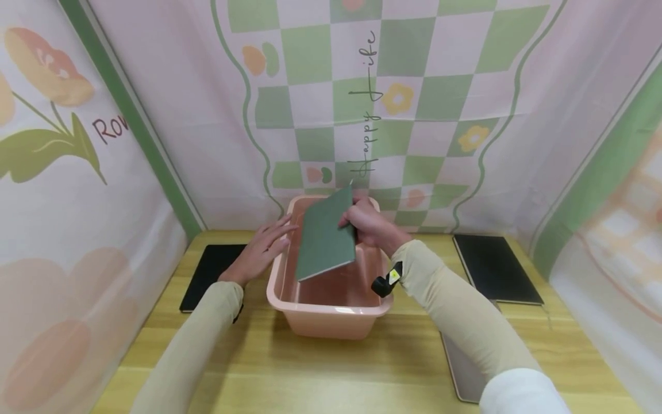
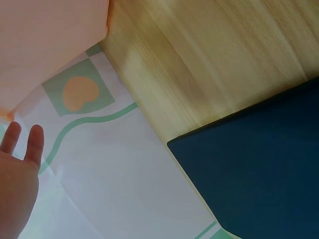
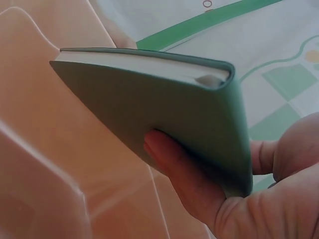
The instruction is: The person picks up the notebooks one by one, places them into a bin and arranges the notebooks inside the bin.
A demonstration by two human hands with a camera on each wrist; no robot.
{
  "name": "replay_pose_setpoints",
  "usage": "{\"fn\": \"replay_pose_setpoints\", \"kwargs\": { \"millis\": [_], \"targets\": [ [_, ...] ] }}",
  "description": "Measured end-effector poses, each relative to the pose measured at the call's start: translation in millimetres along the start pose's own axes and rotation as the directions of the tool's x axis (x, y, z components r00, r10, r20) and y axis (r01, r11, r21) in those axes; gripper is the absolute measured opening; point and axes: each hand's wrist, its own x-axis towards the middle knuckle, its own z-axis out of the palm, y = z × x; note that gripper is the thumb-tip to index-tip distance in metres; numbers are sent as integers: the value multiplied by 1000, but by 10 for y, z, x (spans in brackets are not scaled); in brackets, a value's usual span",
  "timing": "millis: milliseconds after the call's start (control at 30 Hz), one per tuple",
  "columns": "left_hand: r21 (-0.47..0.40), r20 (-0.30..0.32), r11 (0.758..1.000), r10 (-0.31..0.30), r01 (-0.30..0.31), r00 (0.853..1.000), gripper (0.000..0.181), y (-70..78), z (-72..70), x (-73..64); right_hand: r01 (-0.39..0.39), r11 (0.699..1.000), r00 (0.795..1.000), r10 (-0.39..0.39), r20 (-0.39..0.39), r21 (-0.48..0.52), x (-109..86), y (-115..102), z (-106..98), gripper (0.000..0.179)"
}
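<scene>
A green notebook (image 1: 327,236) is tilted over the pink plastic basin (image 1: 331,310). My right hand (image 1: 369,223) grips it by its spine side, and in the right wrist view the thumb (image 3: 174,169) lies across the cover of the notebook (image 3: 149,104). White page edges show between its covers. On the basin's left side, my left hand (image 1: 261,250) has its fingers extended at the rim. Only part of the left hand (image 2: 17,184) appears in the left wrist view, below the basin's wall (image 2: 50,40).
A black notebook (image 1: 209,273) lies left of the basin, partly behind my left hand. Another black notebook (image 1: 496,269) is at the back right of the wooden table (image 1: 310,374). Under my right forearm, a greyish flat item (image 1: 462,368) is partly covered. A patterned cloth (image 1: 357,103) hangs behind the basin.
</scene>
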Motion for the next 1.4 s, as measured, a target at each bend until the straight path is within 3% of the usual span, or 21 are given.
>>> {"fn": "replay_pose_setpoints", "kwargs": {
  "millis": [467, 733, 1033, 1400],
  "targets": [
    [-39, 19, 999, -3, 3, 1000, 48, -11, -15, -2, -11, 1000, 1000, 12, -9, 4, 36, 24, 48, 54],
    [-51, 4, 999, 6, -6, 1000, 44, -42, 14, 5, -41, 999, 999, 40, 20, 17, 95, 35, 83, 22],
    [-44, -4, 999, -2, 2, 1000, 46, -53, 20, 6, -126, 992, 991, 125, 45, 21, 150, 61, 140, 18],
    [-30, 10, 999, -17, 18, 1000, 48, 4, 2, -14, -126, 992, 991, 126, 36, 22, 165, 93, 163, 18]
  ]
}}
